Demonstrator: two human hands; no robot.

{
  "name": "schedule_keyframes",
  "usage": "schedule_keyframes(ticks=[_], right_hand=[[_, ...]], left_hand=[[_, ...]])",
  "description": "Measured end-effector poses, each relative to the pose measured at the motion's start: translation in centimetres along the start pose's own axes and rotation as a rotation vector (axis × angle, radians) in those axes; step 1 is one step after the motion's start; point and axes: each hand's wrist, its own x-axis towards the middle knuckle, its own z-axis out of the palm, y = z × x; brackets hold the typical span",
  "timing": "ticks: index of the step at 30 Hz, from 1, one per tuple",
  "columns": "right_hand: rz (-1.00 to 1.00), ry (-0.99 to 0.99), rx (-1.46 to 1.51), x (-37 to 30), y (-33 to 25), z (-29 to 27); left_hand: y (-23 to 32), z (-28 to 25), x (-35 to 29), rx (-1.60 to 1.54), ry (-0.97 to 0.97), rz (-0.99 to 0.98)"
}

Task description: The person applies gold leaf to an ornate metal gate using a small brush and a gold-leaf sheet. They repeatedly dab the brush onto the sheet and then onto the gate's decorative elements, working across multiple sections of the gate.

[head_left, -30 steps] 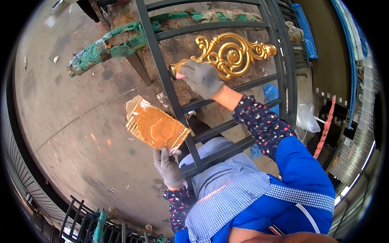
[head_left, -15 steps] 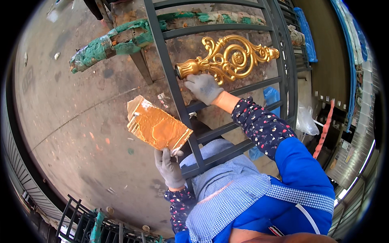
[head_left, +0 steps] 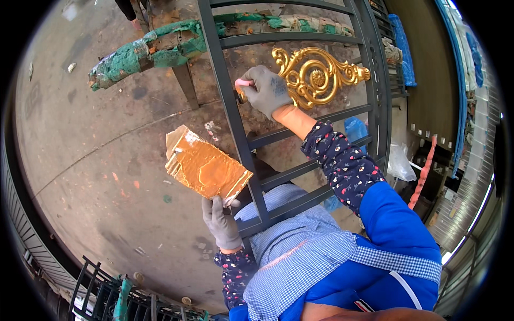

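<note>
Lying across green-wrapped trestles (head_left: 144, 51), the dark steel gate (head_left: 235, 134) sits flat at working height — its gold scroll ornament (head_left: 316, 77) faces up within reach. A cardboard palette (head_left: 206, 168) smeared with gold paint stays just beside the bars, pinched at its lower corner by the gloved left hand (head_left: 220, 222). The gloved right hand (head_left: 266, 91) is closed around a small pink-tipped applicator (head_left: 243, 83) — touching the ornament's left tip.

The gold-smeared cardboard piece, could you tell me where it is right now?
In the head view, the cardboard piece sits left of centre, held from below by the left hand, beside the dark metal gate.
</note>
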Motion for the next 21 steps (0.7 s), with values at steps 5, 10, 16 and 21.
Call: schedule_keyframes(ticks=[5, 10, 16, 21], right_hand=[[0.092, -0.099, -0.082, 2.3, 0.9, 0.2], [0.336, -0.456, -0.282, 6.8, 0.7, 0.4], [0.349, -0.578, -0.268, 7.6, -0.9, -0.8], [0.325, -0.485, -0.248, 4.1, -2.7, -2.6]], left_hand=[[0.2, -0.2, 0.1, -0.012, 0.011, -0.020], [0.0, -0.3, 0.3, -0.029, 0.009, -0.025], [0.0, -0.3, 0.5, -0.019, -0.018, -0.006], [0.2, 0.1, 0.6, -0.008, -0.006, -0.016]])
